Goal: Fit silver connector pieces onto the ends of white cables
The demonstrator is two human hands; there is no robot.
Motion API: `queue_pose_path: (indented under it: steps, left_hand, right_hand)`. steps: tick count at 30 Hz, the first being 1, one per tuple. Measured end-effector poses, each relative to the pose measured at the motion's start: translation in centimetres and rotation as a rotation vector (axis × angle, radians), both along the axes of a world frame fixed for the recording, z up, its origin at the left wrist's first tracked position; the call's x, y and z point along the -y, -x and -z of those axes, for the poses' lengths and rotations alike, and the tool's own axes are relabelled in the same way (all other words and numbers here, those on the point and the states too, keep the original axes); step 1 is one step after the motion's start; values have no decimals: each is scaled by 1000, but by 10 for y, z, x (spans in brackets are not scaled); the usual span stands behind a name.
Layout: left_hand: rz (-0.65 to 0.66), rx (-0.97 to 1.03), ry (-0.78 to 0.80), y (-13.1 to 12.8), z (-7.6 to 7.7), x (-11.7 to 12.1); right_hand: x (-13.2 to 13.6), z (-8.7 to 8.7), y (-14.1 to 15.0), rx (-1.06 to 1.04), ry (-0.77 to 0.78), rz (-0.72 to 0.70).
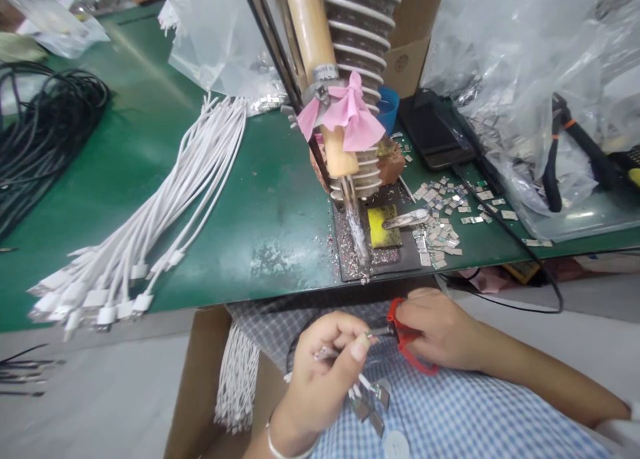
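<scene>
My left hand [325,372] is closed around several white cables, pinching one end between thumb and forefinger. Bare metal connectors [369,409] on those cables hang below the palm. In my right hand [440,329] is a pair of red-handled scissors [417,362], its fingers in the loops. The scissor blades point left and reach the pinched cable end; whether they touch it I cannot tell. Just above the hands, at the bench edge, a soldering iron [350,212] with a wooden handle is held tip down over a dark plate [345,262], beside a yellow sponge [377,219].
A bundle of white cables [170,179] lies left on the green bench [280,179], black cables [45,132] beyond. Small connector pieces [440,239], a phone [440,136] and cutters [575,139] in a plastic tray lie right. A cardboard box [187,379] with white cables stands below.
</scene>
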State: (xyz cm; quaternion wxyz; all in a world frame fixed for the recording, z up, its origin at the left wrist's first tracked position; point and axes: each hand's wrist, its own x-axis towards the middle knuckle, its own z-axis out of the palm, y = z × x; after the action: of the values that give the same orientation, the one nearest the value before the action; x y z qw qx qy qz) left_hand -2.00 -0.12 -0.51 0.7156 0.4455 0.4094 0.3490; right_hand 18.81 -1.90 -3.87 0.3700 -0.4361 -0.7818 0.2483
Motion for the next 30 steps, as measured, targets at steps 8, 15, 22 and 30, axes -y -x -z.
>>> queue_pose_path:
  steps: [8, 15, 22, 30]
  left_hand:
    - [29, 258, 142, -1, 2, -3]
    - [-21, 269, -11, -11, 2, -4]
    - [-116, 121, 102, -14, -3, 0]
    - [-127, 90, 166, -14, -2, -1]
  right_hand:
    - [3, 2, 10, -79, 49, 23]
    - [12, 6, 32, -539, 731, -95]
    - [7, 9, 21, -424, 435, -48]
    - [-2, 12, 10, -140, 78, 40]
